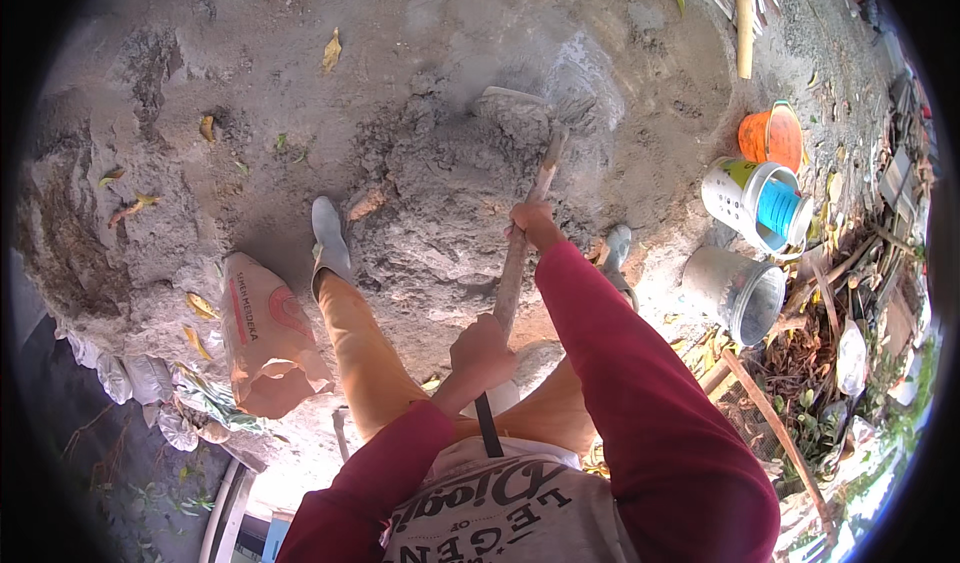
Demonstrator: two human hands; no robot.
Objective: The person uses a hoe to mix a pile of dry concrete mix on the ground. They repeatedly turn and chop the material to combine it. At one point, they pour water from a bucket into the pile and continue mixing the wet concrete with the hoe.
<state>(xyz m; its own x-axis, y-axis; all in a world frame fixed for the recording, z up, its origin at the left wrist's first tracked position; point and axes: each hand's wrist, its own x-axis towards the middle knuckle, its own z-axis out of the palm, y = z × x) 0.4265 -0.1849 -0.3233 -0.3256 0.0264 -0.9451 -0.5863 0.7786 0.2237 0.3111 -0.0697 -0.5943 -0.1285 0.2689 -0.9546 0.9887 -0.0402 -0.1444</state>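
Note:
Both of my hands grip the wooden handle (512,282) of a hoe, which slants up and to the right across the ground. My left hand (484,357) is closed around its lower part, near my body. Farther along the shaft, nearer the head, is my right hand (534,225). The hoe blade (514,95) lies at the grey mound of damp mortar mix (442,188), its edge showing and the rest covered by the mix. My boots, a left one (330,237) and a right one (616,246), stand on either side of the mound.
An open paper cement bag (262,319) lies on the left. To the right are an orange bucket (771,137), a white pail (727,192) holding a blue container (778,207), and a grey-coated bucket (724,289). A bamboo pole (743,23) lies at the top right.

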